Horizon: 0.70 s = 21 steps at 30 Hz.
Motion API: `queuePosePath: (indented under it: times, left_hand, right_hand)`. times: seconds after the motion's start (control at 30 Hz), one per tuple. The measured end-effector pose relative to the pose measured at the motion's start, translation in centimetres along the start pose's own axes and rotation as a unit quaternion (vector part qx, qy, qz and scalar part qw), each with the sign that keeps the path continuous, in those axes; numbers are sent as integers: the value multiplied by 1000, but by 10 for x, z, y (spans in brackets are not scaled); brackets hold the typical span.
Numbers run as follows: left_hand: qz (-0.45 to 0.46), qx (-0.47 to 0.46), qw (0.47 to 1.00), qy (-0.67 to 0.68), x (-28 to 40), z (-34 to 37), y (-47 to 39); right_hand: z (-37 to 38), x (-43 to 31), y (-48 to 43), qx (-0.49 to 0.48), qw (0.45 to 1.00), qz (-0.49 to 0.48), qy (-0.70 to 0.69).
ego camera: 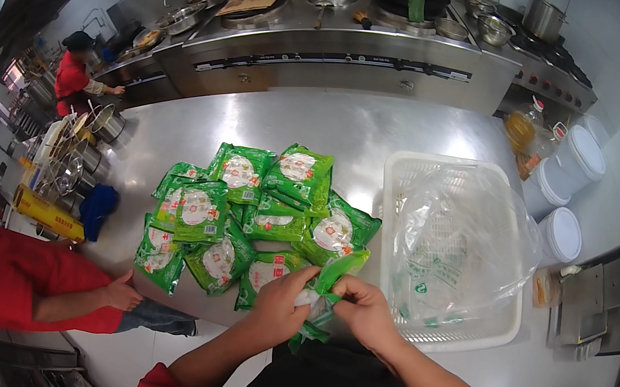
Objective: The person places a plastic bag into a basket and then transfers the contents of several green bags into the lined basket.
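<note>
Both hands are on one green plastic food packet point(322, 302) at the near edge of the steel table point(361, 117). My left hand point(281, 302) grips the packet's body, where something white shows between the fingers. My right hand point(362, 311) pinches the green film at its side; part of the packet is hidden by the hands. Beyond and to the left lie several green packets point(198, 208) with white round areas, some overlapping. Right of my hands is a white plastic basket point(499, 336), lined with a clear plastic bag point(454, 237) that bears green print.
A co-worker in red point(34, 275) stands close at the left; another person point(74, 74) is farther off. Pots point(83, 156), a yellow box point(50, 212) and a blue cloth point(98, 205) line the table's left end. White buckets point(561, 234) and an oil bottle point(522, 128) are at the right.
</note>
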<state>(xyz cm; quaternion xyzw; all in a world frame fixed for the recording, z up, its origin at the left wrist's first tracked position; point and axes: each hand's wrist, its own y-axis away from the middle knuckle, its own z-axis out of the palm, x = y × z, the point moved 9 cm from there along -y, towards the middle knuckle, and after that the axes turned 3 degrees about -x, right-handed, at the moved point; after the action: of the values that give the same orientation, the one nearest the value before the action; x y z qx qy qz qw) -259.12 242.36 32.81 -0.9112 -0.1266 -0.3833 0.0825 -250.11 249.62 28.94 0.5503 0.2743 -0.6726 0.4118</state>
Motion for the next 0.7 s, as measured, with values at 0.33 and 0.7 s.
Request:
queuePosePath:
  times: [0.33,0.7]
  left_hand:
    - [-30,-94,983,153,-37,2,6]
    - [-150,-129,933,302,-80,36,-36]
  right_hand:
    - [12,46,-2,-12,911,184,-368]
    - [60,-47,14,-156,819,-298,465]
